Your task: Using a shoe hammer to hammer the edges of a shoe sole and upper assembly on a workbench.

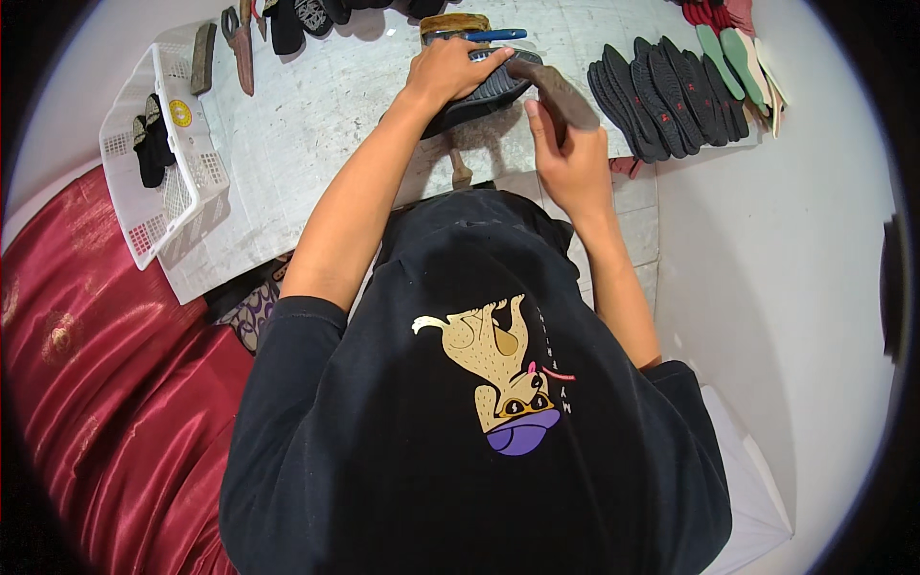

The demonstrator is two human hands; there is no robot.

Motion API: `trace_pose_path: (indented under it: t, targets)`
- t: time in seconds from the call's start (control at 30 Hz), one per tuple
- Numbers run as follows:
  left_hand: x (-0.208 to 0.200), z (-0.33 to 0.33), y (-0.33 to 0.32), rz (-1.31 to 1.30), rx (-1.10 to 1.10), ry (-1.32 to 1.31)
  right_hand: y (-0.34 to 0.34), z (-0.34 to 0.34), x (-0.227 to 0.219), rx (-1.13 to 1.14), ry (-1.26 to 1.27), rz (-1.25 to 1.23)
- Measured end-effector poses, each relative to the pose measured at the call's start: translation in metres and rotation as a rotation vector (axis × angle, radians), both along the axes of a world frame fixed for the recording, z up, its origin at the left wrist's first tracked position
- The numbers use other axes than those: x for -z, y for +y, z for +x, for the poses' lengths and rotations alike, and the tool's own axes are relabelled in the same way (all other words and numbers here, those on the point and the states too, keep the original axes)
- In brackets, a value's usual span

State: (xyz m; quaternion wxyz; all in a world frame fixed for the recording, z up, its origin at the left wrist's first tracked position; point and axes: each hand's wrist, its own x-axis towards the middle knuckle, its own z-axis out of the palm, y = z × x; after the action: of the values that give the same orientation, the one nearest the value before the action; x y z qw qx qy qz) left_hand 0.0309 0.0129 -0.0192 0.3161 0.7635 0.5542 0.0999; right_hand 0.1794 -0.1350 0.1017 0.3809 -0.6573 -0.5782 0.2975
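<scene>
My left hand point(445, 73) presses down on a black shoe point(491, 93) with a ridged sole turned up, near the table's front edge. Its thumb lies across the sole, and its other fingers are partly hidden. In my right hand point(575, 165) is a dark brown, curved, bar-like tool point(565, 99). The tool's far end is at the toe or heel of the shoe, close to my left thumb; whether they touch I cannot tell. My right fingers are wrapped round its near end, thumb pointing up along it.
Behind the shoe stands a brown-rimmed jar point(454, 23) beside a blue pen-like stick point(496, 34). Black soles point(666, 96) lie in a row at right, next to green insoles point(740, 63). At left are a white basket point(199, 192), pincers point(240, 53) and a dark block point(202, 59).
</scene>
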Motion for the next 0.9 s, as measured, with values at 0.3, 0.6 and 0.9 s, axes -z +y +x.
trace_pose_path:
  t: [0.3, 0.6, 0.9]
  targets:
    - [-0.003, 0.002, -0.01, 0.024, 0.014, -0.003, -0.01, -0.009, 0.046, -0.081, -0.082, -0.024]
    - [-0.009, -0.006, -0.023, 0.097, -0.029, -0.073, 0.001, -0.005, 0.046, -0.058, -0.159, -0.21]
    - [-0.01, -0.023, -0.044, 0.02, -0.208, 0.062, 0.016, -0.005, 0.029, -0.086, -0.159, -0.251]
